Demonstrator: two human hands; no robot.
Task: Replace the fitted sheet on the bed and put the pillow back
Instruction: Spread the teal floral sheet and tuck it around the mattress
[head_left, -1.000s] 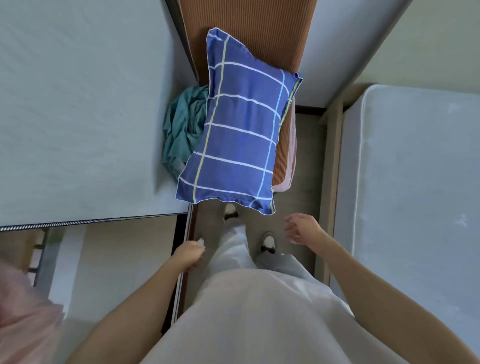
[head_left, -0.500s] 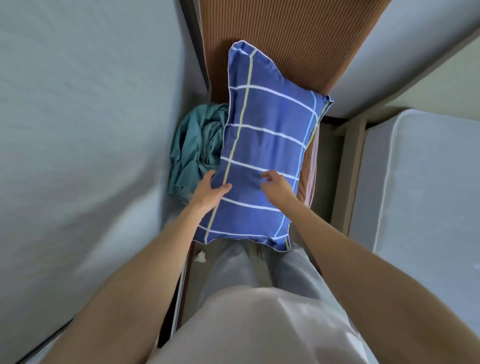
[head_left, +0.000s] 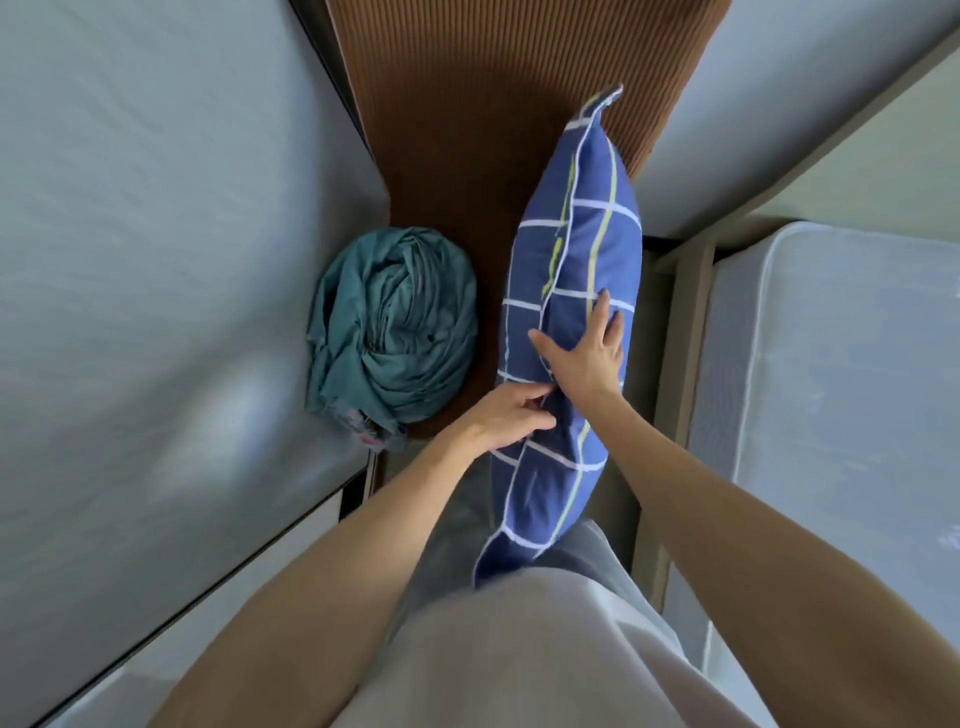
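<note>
Pillow (head_left: 566, 332), blue check: tipped on edge over the brown bench (head_left: 467, 130) between the two beds, not yet on either. Left hand (head_left: 511, 418) pinches its lower seam, fingers curled; right hand (head_left: 587, 356) lies spread flat on its side. Teal sheet (head_left: 395, 332): bundled beside it on the bench (apparently off the bed). Left bed (head_left: 156, 260) looks smoothly covered; judged late stage, pillow return outstanding.

Bare forearms, a white top (head_left: 519, 665) and grey trousers (head_left: 587, 558).
</note>
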